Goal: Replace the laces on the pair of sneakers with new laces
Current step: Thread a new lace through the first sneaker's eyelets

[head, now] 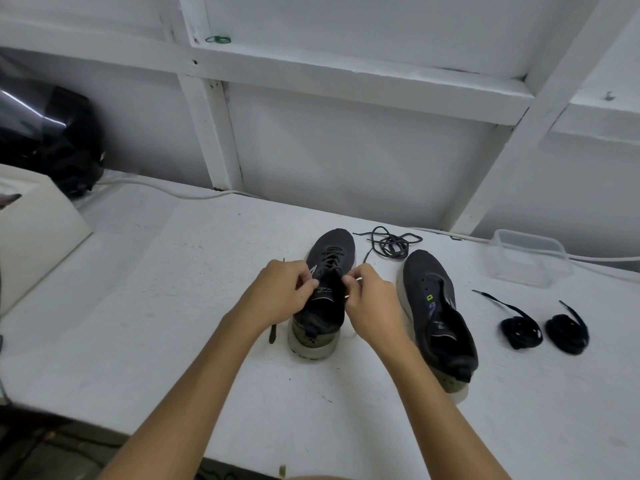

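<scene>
While the right sneaker (438,313) sits unlaced beside its pulled lace (391,242) on the bench (156,306), both hands (282,289) (369,294) pinch the left sneaker's (329,268) old lace, and two coiled new laces (519,329) wait untouched.

Both arms reach fwd — left hand (280,289) & right hand (369,294) close together, fingers curled, pinching.

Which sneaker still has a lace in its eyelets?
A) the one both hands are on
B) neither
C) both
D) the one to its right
A: the left sneaker, where the left hand and right hand work, shows crossed lacing; the right sneaker has bare eyelets, with a loose lace lying behind it.
</scene>
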